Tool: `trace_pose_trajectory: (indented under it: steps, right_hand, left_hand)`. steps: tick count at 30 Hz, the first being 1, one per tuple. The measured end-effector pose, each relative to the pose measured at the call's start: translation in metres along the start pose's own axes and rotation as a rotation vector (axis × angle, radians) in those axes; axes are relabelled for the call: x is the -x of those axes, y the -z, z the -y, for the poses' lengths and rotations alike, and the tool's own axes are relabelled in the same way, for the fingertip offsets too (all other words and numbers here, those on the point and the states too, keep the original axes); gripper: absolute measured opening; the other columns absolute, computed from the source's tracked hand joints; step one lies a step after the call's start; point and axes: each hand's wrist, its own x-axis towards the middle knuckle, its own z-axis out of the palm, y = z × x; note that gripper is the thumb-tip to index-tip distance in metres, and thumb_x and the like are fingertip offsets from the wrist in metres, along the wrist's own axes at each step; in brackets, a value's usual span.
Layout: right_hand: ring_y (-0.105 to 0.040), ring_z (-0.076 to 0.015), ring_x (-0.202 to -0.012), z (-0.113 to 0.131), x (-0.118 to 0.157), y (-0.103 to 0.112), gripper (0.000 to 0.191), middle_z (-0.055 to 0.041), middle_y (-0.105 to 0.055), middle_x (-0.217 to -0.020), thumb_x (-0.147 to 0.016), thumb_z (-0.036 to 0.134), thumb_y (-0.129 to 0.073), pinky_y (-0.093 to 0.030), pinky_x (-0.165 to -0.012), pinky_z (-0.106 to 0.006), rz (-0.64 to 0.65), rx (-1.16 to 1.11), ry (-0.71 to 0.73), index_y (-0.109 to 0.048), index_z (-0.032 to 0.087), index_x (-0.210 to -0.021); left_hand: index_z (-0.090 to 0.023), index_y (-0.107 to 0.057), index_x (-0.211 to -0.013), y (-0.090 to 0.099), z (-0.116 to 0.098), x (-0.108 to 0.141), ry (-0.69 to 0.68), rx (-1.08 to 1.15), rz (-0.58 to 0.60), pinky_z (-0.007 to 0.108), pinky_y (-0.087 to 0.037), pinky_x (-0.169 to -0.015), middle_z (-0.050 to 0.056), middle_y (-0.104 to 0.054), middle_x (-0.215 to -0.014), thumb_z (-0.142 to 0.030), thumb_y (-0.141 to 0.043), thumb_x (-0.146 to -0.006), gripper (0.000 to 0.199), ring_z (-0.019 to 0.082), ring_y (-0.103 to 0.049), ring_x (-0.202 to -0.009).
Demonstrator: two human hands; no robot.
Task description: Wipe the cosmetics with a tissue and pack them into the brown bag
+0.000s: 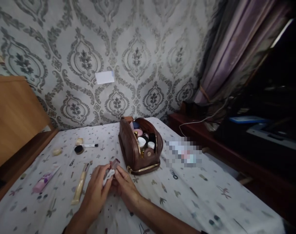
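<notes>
My left hand (96,185) is closed around a crumpled white cloth or tissue (108,176). Against it, my right hand (126,187) pinches a small translucent pinkish item (115,163), whose lower part is hidden by the fingers. Just beyond my hands stands a brown leather bag (130,148), unzipped, with white-lidded jars, a pink item and dark items inside. Left of my hands lies a beige tube (79,188) with a clear end. A pink and white tube (46,179) rests farther left.
A black-lidded jar (78,149), a white tube (88,145) and small yellowish items (56,151) lie at the back left. A pixelated object (183,152) is right of the bag. A wooden cabinet (16,113) borders the left; a dark red ledge (226,149) is on the right.
</notes>
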Motion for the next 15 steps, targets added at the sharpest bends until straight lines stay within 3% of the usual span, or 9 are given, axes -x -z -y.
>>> trace_pose_trajectory:
  steps: [6,15]
  right_hand:
    - [-0.057,-0.0121,-0.067,0.001,0.000,0.001,0.048,0.0016,-0.063,-0.079,-0.073,0.064,-0.073,-0.046,-0.063,-0.024,-0.019,-0.003,-0.010,-0.066,0.024,-0.098]
    - [-0.053,-0.0118,-0.067,-0.002,-0.002,0.004,0.040,0.0045,-0.057,-0.077,-0.076,0.060,-0.071,-0.043,-0.062,-0.023,0.011,0.005,-0.034,-0.063,0.026,-0.095]
  left_hand:
    - [-0.020,-0.050,-0.125,-0.006,0.007,0.007,-0.026,-0.039,0.024,0.045,-0.051,-0.096,0.011,-0.061,-0.117,-0.027,-0.043,-0.097,0.030,0.025,-0.060,-0.113]
    - [-0.021,-0.050,-0.120,0.002,0.001,0.013,0.017,-0.019,0.034,0.040,-0.051,-0.090,0.009,-0.058,-0.110,-0.030,-0.047,-0.097,0.025,0.025,-0.060,-0.105]
